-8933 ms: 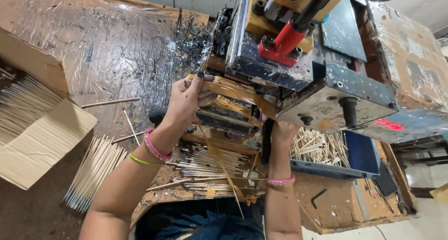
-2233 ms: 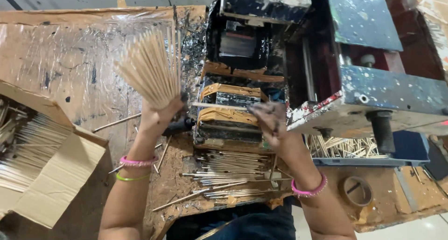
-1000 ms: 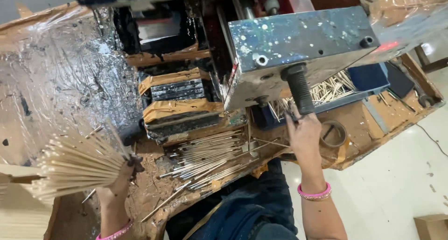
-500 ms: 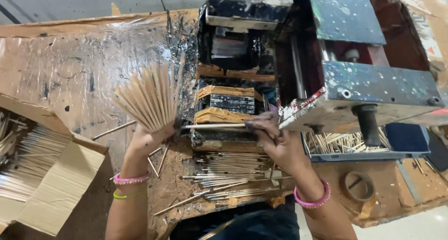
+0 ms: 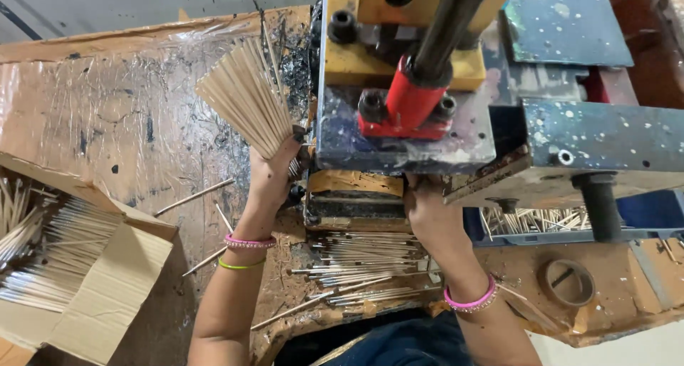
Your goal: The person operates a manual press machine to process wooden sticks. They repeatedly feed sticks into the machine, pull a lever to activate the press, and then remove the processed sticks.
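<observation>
While the left hand (image 5: 274, 170) clenches around the lower end of a fan of thin wooden sticks (image 5: 246, 99), the right hand (image 5: 427, 213) reaches in under the front of the machine (image 5: 406, 124), its fingertips hidden by the blue and yellow metal head, so I cannot tell whether it grips a stick or rests empty there.

As a judgement of progress: the work looks to be in mid-run. A good heap of coated sticks (image 5: 363, 270) already lies on the tray below the machine, near the person's lap, which suggests many have gone through. Plenty is left, though (the fan in the left hand is thick, and the cardboard box (image 5: 107, 295) at the left edge holds a large stock of more sticks). A few stray sticks (image 5: 194, 196) lie loose on the foil-covered table (image 5: 92, 117), and a blue tray (image 5: 641, 213) to the right holds another scatter of them.

The fan sits just left of the machine, above the table and close to the machine's side, almost touching it. Its sticks meet in the fist and spread upward and to the left, away from the person; the long axis of the bundle runs from the hand at lower right to the free tips at upper left. The finished sticks below lie roughly crosswise, left to right.
</observation>
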